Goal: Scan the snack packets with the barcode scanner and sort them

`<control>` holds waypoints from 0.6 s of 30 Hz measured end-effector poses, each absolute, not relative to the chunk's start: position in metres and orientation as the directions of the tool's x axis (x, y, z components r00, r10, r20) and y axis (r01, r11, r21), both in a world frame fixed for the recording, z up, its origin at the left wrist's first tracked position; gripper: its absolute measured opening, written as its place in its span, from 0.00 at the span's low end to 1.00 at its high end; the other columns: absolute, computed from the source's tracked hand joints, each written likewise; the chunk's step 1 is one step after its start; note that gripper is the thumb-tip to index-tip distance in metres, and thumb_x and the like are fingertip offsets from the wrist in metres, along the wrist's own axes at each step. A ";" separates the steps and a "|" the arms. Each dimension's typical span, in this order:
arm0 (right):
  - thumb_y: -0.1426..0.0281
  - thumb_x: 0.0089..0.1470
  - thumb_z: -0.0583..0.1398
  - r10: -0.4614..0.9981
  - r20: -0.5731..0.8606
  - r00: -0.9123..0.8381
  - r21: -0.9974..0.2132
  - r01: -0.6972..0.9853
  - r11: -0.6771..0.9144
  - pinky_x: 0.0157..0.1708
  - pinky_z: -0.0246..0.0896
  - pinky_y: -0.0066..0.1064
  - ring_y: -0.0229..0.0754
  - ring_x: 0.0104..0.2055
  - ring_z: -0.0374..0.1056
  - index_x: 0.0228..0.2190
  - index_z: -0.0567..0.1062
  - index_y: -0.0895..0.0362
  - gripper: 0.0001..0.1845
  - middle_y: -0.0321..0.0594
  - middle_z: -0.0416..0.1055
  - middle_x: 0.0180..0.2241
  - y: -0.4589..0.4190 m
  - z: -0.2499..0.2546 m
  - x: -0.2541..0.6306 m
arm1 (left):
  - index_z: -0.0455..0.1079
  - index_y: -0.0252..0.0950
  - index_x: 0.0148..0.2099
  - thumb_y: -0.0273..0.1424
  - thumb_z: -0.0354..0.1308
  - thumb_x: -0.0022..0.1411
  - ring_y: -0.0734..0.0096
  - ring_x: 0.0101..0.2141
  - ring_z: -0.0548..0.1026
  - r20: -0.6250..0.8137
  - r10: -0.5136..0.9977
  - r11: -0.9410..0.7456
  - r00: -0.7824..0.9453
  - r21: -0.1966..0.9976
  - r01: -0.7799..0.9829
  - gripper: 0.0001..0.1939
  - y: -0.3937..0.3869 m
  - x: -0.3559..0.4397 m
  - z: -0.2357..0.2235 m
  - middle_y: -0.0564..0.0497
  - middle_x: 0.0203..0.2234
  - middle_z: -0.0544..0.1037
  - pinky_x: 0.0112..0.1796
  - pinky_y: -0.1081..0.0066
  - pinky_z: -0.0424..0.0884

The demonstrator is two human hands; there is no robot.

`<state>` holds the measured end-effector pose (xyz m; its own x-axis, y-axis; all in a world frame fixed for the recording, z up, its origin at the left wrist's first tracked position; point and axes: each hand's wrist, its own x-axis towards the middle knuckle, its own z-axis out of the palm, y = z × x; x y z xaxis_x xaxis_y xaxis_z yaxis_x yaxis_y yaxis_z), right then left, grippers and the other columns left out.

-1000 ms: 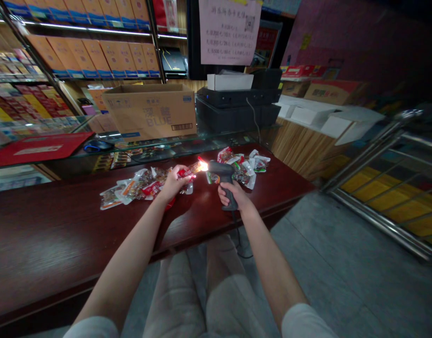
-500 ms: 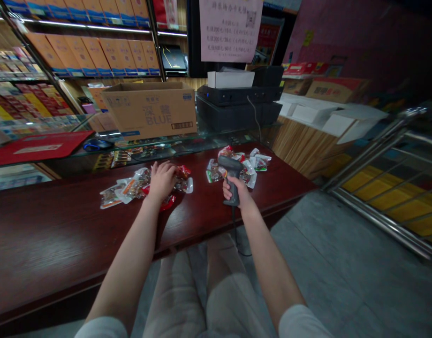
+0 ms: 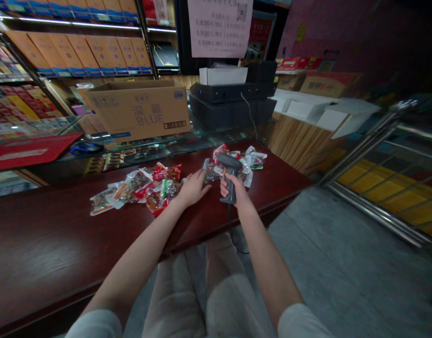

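My right hand (image 3: 235, 191) is closed round the grip of a dark handheld barcode scanner (image 3: 229, 165), its head pointing away over the dark red wooden counter (image 3: 54, 234). My left hand (image 3: 194, 185) lies low over the counter with fingers stretched toward a small snack packet (image 3: 209, 172) at the edge of the right heap (image 3: 249, 159). It holds nothing. A larger spread of red and clear snack packets (image 3: 138, 188) lies to the left of that hand.
A brown cardboard box marked BLUE (image 3: 138, 110) stands on the glass case behind the counter, beside a black machine (image 3: 233, 101) with a white box on top. Shelves of goods (image 3: 33, 65) fill the left. A metal railing (image 3: 388, 155) runs along the right.
The scanner's light, lit on a packet in my left hand, went out. My left hand put that packet on the left spread, then moved right toward the right heap.
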<state>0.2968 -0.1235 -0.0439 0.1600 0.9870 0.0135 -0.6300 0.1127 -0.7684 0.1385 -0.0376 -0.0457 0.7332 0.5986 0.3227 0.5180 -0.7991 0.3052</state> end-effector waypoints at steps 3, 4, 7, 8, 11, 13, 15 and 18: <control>0.62 0.44 0.65 0.985 0.010 0.171 -0.764 -0.634 0.117 0.10 0.47 0.23 0.28 0.11 0.51 0.28 0.62 0.54 0.17 0.24 0.59 0.16 -0.123 -0.045 0.298 | 0.59 0.33 0.64 0.36 0.53 0.64 0.45 0.56 0.67 0.269 0.637 -0.770 0.722 0.260 0.583 0.28 -0.036 0.161 -0.055 0.34 0.57 0.69 0.54 0.48 0.60; 0.62 0.45 0.65 0.985 0.007 0.172 -0.765 -0.633 0.116 0.10 0.47 0.23 0.28 0.11 0.51 0.29 0.62 0.54 0.17 0.24 0.59 0.16 -0.123 -0.045 0.298 | 0.62 0.33 0.63 0.36 0.53 0.64 0.43 0.54 0.67 0.270 0.654 -0.756 0.706 0.228 0.613 0.27 -0.034 0.164 -0.055 0.34 0.54 0.71 0.52 0.48 0.61; 0.62 0.46 0.64 0.984 0.006 0.178 -0.766 -0.631 0.119 0.11 0.47 0.23 0.28 0.12 0.51 0.28 0.62 0.54 0.16 0.24 0.59 0.17 -0.123 -0.045 0.298 | 0.70 0.30 0.54 0.35 0.53 0.64 0.41 0.50 0.69 0.302 0.686 -0.721 0.662 0.154 0.676 0.20 -0.027 0.159 -0.051 0.32 0.46 0.74 0.50 0.48 0.62; 0.62 0.46 0.64 0.984 0.006 0.177 -0.766 -0.632 0.118 0.11 0.48 0.24 0.28 0.12 0.51 0.28 0.61 0.54 0.16 0.24 0.59 0.17 -0.123 -0.045 0.298 | 0.72 0.29 0.50 0.34 0.52 0.64 0.42 0.49 0.70 0.305 0.685 -0.719 0.661 0.143 0.680 0.17 -0.024 0.154 -0.049 0.32 0.43 0.75 0.49 0.49 0.62; 0.62 0.45 0.65 0.986 0.001 0.164 -0.763 -0.637 0.107 0.11 0.48 0.24 0.28 0.12 0.51 0.26 0.60 0.54 0.18 0.25 0.59 0.17 -0.123 -0.045 0.298 | 0.73 0.30 0.48 0.34 0.52 0.64 0.47 0.46 0.71 0.275 0.678 -0.731 0.682 0.156 0.664 0.16 -0.016 0.138 -0.047 0.34 0.41 0.75 0.49 0.55 0.63; 0.62 0.44 0.65 0.988 0.007 0.156 -0.761 -0.640 0.107 0.11 0.49 0.24 0.28 0.12 0.52 0.26 0.60 0.54 0.19 0.25 0.59 0.17 -0.124 -0.045 0.299 | 0.70 0.29 0.53 0.39 0.53 0.63 0.48 0.46 0.72 0.273 0.695 -0.717 0.665 0.185 0.672 0.21 -0.015 0.131 -0.049 0.34 0.44 0.75 0.49 0.56 0.64; 0.62 0.44 0.66 0.988 0.016 0.151 -0.764 -0.636 0.110 0.11 0.49 0.24 0.28 0.12 0.52 0.27 0.60 0.54 0.19 0.25 0.59 0.17 -0.124 -0.045 0.299 | 0.66 0.28 0.57 0.44 0.56 0.61 0.45 0.48 0.71 0.303 0.724 -0.685 0.620 0.214 0.696 0.29 -0.018 0.131 -0.052 0.32 0.47 0.73 0.51 0.54 0.62; 0.62 0.44 0.66 0.989 0.015 0.144 -0.776 -0.622 0.103 0.11 0.49 0.24 0.28 0.12 0.52 0.27 0.60 0.54 0.19 0.25 0.59 0.17 -0.124 -0.045 0.299 | 0.62 0.28 0.60 0.43 0.61 0.56 0.39 0.51 0.69 0.307 0.765 -0.640 0.566 0.269 0.720 0.34 -0.023 0.139 -0.056 0.30 0.49 0.73 0.53 0.47 0.58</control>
<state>0.2985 -0.1241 -0.0451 0.1443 0.9894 0.0151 -0.6223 0.1026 -0.7760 0.1390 -0.0226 -0.0563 0.5656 0.7655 0.3068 0.7202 -0.6397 0.2685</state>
